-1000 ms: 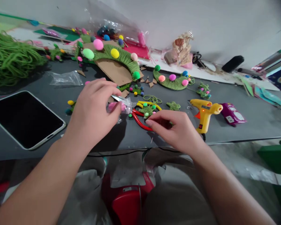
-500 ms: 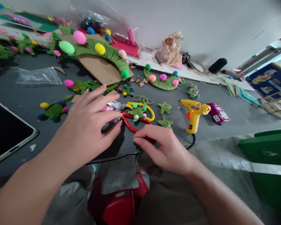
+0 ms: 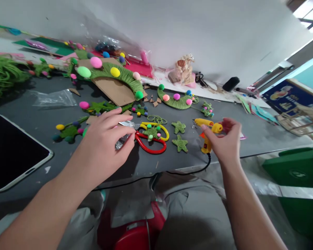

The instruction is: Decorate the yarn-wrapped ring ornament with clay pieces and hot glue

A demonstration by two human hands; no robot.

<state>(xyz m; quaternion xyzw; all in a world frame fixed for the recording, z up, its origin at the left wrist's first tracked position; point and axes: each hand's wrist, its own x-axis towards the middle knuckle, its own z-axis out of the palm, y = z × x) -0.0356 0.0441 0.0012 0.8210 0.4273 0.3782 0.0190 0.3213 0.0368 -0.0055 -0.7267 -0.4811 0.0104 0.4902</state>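
Note:
My left hand [image 3: 104,139] is over the table with its fingers apart and holds nothing I can see. Its fingertips are beside scissors [image 3: 153,151] with one red and one yellow handle loop; a small crumpled clear bag is partly hidden under the fingers. On the handles lies a green yarn star [image 3: 150,132] with pompoms. My right hand [image 3: 225,139] is open around a yellow hot glue gun [image 3: 206,144], thumb near its body and fingers behind it. Two plain green stars, an upper star [image 3: 178,127] and a lower star [image 3: 180,143], lie between the hands.
A green crescent [image 3: 177,101] with pompoms and a larger green yarn-wrapped arc [image 3: 106,72] lie further back. At left are a tablet [image 3: 13,152], a plastic bag [image 3: 53,98] and green yarn [image 3: 5,74]. The glue gun's cord [image 3: 190,173] runs along the front edge. A green bin [image 3: 297,166] stands right.
My right hand has moved right, from beside the red scissor handle to the glue gun. My left hand stays near the scissors. The view has shifted slightly.

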